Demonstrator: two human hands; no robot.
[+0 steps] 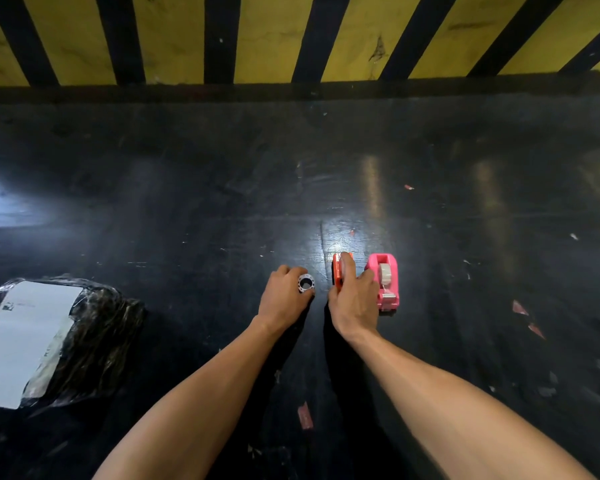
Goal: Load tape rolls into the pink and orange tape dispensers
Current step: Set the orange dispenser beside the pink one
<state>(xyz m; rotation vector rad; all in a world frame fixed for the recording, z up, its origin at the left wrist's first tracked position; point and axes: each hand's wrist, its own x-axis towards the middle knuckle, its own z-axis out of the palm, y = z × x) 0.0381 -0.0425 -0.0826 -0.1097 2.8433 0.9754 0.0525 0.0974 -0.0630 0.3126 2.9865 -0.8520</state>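
On the dark table, my left hand grips a small white tape roll with dark dots, its hole facing the camera. My right hand is closed around the orange tape dispenser, which stands just right of the roll; my fingers cover most of it. Right beside that hand stands the pink tape dispenser, with a pale tape roll seated in it.
A black plastic-wrapped parcel with a white label lies at the left. Small red and white scraps dot the black table. A yellow and black striped wall closes off the far edge.
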